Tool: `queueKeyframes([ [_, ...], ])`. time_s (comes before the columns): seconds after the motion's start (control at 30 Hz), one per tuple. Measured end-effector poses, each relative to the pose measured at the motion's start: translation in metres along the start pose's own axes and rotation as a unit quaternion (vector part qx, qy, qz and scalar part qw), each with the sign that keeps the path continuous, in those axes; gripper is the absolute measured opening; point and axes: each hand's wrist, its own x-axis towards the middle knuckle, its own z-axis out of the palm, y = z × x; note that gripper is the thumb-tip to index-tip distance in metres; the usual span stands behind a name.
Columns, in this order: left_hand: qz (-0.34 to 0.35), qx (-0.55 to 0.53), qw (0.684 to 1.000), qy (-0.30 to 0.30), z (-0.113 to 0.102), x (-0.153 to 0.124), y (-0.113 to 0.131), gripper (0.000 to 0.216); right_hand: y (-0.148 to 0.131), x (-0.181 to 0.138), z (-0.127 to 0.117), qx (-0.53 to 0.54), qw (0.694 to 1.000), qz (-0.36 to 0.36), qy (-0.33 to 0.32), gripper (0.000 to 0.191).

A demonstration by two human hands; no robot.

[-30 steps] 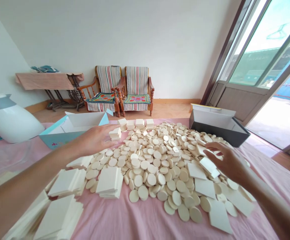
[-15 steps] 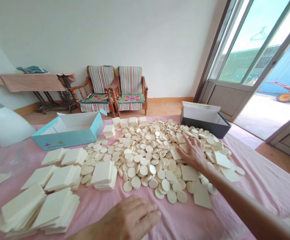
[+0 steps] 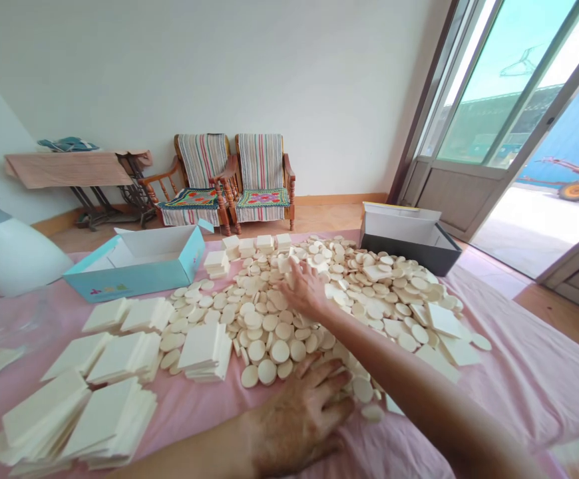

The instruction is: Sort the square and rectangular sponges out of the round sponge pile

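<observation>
A wide heap of pale round discs [image 3: 269, 326], wooden-looking, lies in front of me with some square pieces mixed in. My right hand [image 3: 307, 289] reaches into the middle of the heap, thumb and fingers apart on the discs; a pale piece lies by its fingertips, and no grip on it shows. At the heap's near edge my left hand [image 3: 307, 416] rests palm down, fingers spread, touching discs. Left of the heap stand several stacks of square pieces, among them a near stack [image 3: 202, 352] and a larger one [image 3: 112, 422].
A pink cloth [image 3: 529, 372] covers the table. Behind the heap sit an open light-blue box [image 3: 134, 273] on the left and an open black box [image 3: 409, 243] on the right. A white jug [image 3: 12, 249] stands far left. Two chairs [image 3: 262, 176] are beyond the table.
My right hand has moved left across the heap, from its right side to the middle. My left hand has moved right and forward onto the near discs, its fingers now spread.
</observation>
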Motion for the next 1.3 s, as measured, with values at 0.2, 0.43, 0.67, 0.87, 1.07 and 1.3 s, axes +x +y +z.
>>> queueKeyframes([
  [0.2, -0.028, 0.084, 0.995, 0.043, 0.016, 0.005, -0.005, 0.040, -0.003, -0.005, -0.022, 0.104, 0.981, -0.163, -0.023, 0.044],
  [0.43, -0.060, 0.145, 0.986, 0.050, 0.013, 0.001, -0.013, 0.031, 0.097, -0.024, -0.091, 0.078, 0.997, -0.027, -0.013, 0.024],
  [0.67, -0.088, 0.187, 0.976, 0.063, 0.013, -0.002, -0.020, 0.031, 0.117, -0.102, -0.123, 0.001, 0.979, -0.086, -0.186, 0.025],
  [0.87, -0.111, 0.195, 0.970, 0.098, 0.016, 0.002, -0.019, 0.028, 0.108, -0.138, -0.104, -0.075, 0.977, -0.134, -0.149, 0.040],
  [1.07, -0.104, 0.183, 0.973, 0.100, 0.014, 0.002, -0.017, 0.030, 0.113, -0.111, -0.095, -0.046, 0.990, -0.117, -0.057, 0.037],
  [1.3, 0.047, 0.115, 0.989, 0.074, 0.007, 0.029, 0.008, 0.036, 0.102, -0.056, -0.091, 0.027, 0.996, -0.086, 0.010, 0.034],
])
